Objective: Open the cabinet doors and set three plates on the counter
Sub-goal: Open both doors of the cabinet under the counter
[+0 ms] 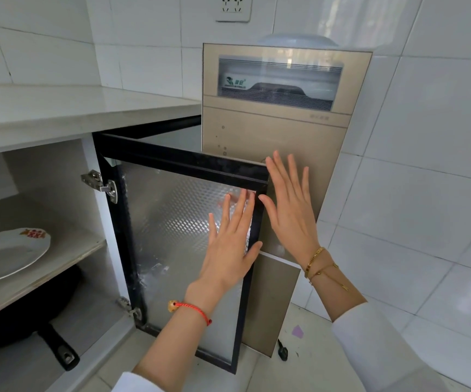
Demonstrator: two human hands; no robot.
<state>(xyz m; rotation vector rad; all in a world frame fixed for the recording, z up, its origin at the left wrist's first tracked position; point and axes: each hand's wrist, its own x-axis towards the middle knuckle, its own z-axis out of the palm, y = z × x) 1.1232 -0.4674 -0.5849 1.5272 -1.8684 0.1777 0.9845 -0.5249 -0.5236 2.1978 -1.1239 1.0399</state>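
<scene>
Gold appliance (279,131) stands just behind open cabinet door (172,222); hands flat.

Both arms reach forward, white sleeves pushed back from bare forearms. The left hand (230,244) is raised flat, its 4 fingers straight and close together, thumb splayed to the right. The right hand (289,206) is held just beside it and slightly higher, palm forward, fingers straight and spread. Neither hand has a grip on anything
</scene>
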